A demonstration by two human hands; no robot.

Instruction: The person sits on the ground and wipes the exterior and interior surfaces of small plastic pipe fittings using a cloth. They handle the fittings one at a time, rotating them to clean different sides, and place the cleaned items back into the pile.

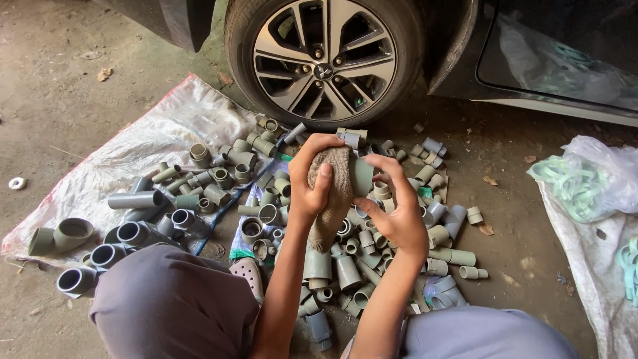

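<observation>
Pipe fitting [363, 177], grey-green and short, sits held up above the heap, roughly level with the lower edge of the car wheel [324, 60] behind it. It lies between the two hands, pressed against the right-hand side of a brown cloth [332, 193]. Its long axis seems to run close to upright in the view, though the cloth and fingers hide most of it, so I cannot be sure.

The left hand [311, 179] is clenched around the cloth, thumb laid up along its front, fingers curled over the top; the cloth hangs down below the fist. The right hand [397, 206] grips the fitting from its right side, fingers bent over the top and the thumb reaching in from below (only a narrow strip of the fitting shows between them). Both hands touch what they hold, and cloth and fitting are in contact; the right hand is the one directly on the fitting, the left reaches it only through the cloth.

Both forearms rise from the bottom of the view, between the person's knees, and converge toward the held piece.

Below lies a dense pile of fittings [345, 259] (elbows, couplings, sleeves) spread on a white sack [146, 146] over the dirt floor. A clear bag of pale green parts [585, 179] rests well apart on the right.
</observation>
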